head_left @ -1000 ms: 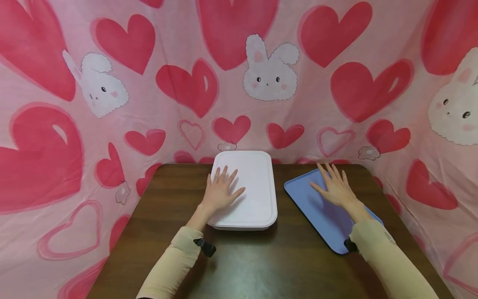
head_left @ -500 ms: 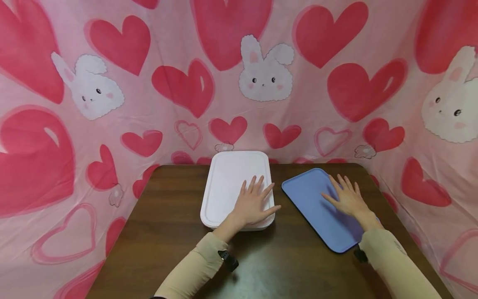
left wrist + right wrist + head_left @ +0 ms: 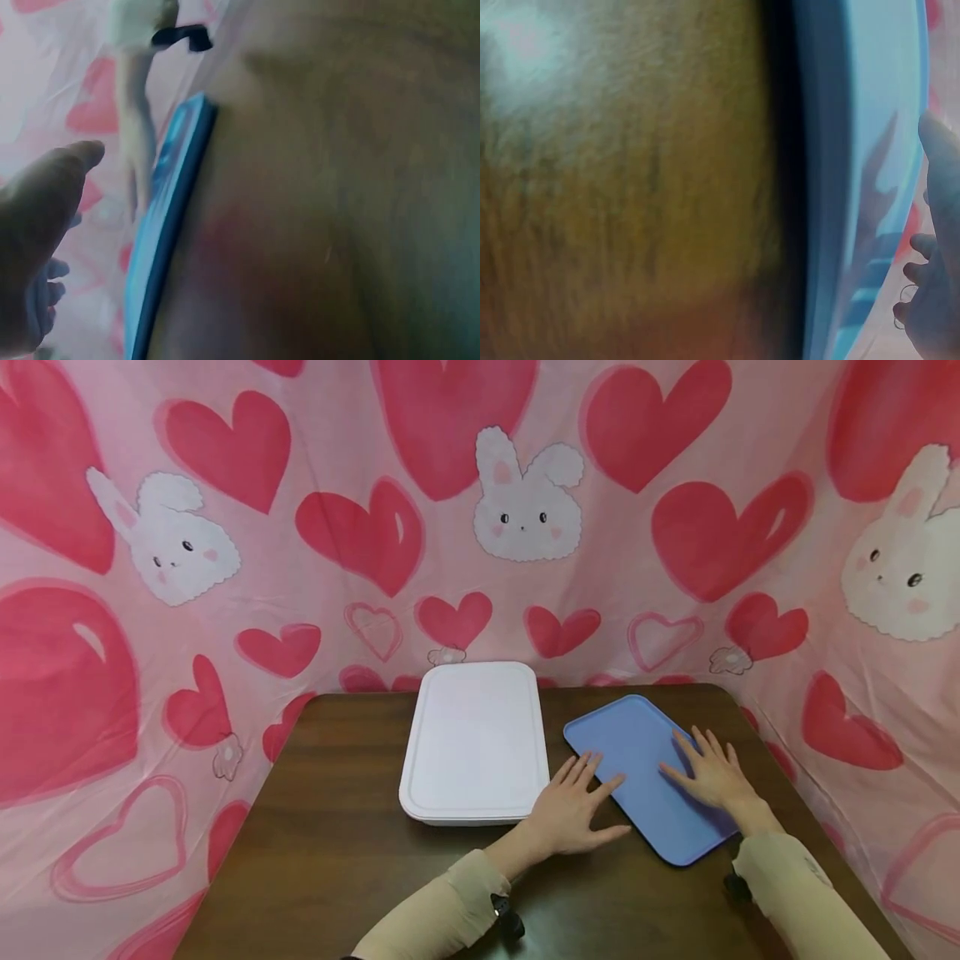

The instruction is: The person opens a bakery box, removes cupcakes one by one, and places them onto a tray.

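Note:
A blue tray (image 3: 637, 760) lies angled on the right part of the table. Over its right side the right hand (image 3: 716, 779) is spread, palm down; in the right wrist view its shadow falls on the tray (image 3: 889, 45). Between the white lidded box (image 3: 476, 735) and the tray, the left hand (image 3: 573, 810) is held with fingers spread, its fingertips near the tray's left edge. Neither hand grips anything. In the left wrist view the left hand (image 3: 34, 232) is beside the tray (image 3: 161, 225), the right hand (image 3: 136, 142) beyond it.
The white box stands left of the tray near the back of the dark wooden table (image 3: 322, 827). A pink cloth (image 3: 450, 552) with hearts and rabbits hangs behind the table and along both sides.
The left hand has moved right, from over the white box to beside the blue tray. The right hand has shifted slightly right and nearer the table's front. The camera view has shifted slightly.

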{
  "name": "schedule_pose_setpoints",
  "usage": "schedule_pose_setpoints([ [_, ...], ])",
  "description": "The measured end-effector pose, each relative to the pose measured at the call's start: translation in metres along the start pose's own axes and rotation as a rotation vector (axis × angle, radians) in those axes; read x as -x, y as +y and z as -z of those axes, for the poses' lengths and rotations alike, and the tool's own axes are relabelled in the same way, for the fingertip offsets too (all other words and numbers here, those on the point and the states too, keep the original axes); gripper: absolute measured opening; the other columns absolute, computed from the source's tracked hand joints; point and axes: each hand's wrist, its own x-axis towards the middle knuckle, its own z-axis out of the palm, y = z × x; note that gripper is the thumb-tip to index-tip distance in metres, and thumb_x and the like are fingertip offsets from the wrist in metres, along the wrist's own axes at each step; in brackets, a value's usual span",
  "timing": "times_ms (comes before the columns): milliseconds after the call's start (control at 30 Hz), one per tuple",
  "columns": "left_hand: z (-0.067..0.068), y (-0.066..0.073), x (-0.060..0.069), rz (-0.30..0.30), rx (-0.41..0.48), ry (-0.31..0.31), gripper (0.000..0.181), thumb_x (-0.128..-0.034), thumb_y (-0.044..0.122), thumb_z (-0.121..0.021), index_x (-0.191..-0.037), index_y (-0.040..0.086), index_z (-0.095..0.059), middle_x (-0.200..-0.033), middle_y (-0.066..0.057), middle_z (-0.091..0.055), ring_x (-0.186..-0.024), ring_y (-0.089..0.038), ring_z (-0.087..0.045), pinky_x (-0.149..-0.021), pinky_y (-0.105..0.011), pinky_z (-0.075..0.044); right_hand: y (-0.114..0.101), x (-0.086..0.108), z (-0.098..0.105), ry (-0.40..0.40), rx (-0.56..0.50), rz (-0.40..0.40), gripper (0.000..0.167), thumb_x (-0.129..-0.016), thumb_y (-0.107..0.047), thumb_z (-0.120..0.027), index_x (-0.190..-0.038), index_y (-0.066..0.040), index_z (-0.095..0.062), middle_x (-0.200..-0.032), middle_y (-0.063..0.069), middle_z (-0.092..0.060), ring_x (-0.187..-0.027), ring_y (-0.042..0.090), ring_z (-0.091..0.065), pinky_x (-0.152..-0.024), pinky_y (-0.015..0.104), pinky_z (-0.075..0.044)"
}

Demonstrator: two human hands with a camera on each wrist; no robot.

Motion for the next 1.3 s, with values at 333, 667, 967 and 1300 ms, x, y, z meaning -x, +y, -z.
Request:
schedule_pose_setpoints([
  [333, -0.02, 0.033, -0.023, 0.124, 0.028, -0.143, 0.079, -0.1027, 0.087, -0.032, -0.171, 0.047, -0.034, -0.183, -0.001, -0.031, -0.171, -0.028, -0.029, -0.138, -0.046, -0.03, -0.006, 0.003, -0.006, -0.001, 0.002, 0.005, 0.09, -0.107, -0.057, -0.061, -0.167, 0.004, -0.035, -0.171, 0.047, -0.02, -0.159, 0.069, -0.016, -0.125, 0.088, -0.01],
  [667, -0.027, 0.038, -0.03, 0.248, 0.088, -0.28, 0.078, -0.1016, 0.088, -0.029, -0.171, 0.052, -0.027, -0.184, 0.001, -0.026, -0.173, -0.031, -0.021, -0.141, -0.043, -0.023, -0.009, 0.008, -0.009, -0.018, 0.031, 0.021, 0.088, -0.106, -0.055, -0.063, -0.167, 0.003, -0.037, -0.173, 0.044, -0.02, -0.159, 0.069, -0.018, -0.126, 0.087, -0.015],
  [967, -0.033, 0.044, -0.03, 0.282, 0.099, -0.292, 0.081, -0.0988, 0.092, -0.03, -0.17, 0.052, -0.031, -0.183, -0.003, -0.029, -0.174, -0.033, -0.016, -0.142, -0.043, -0.02, -0.009, 0.014, -0.013, -0.009, 0.026, 0.024, 0.087, -0.107, -0.054, -0.062, -0.167, 0.004, -0.038, -0.176, 0.041, -0.017, -0.16, 0.066, -0.018, -0.126, 0.086, -0.016],
  [1300, -0.034, 0.043, -0.034, 0.299, 0.039, -0.293, 0.086, -0.0962, 0.093, -0.036, -0.171, 0.05, -0.032, -0.182, -0.007, -0.032, -0.173, -0.036, -0.018, -0.141, -0.044, -0.02, -0.019, 0.021, -0.026, 0.042, 0.021, -0.014, 0.087, -0.109, -0.057, -0.057, -0.167, 0.005, -0.036, -0.177, 0.041, -0.012, -0.161, 0.067, -0.016, -0.125, 0.088, -0.017],
])
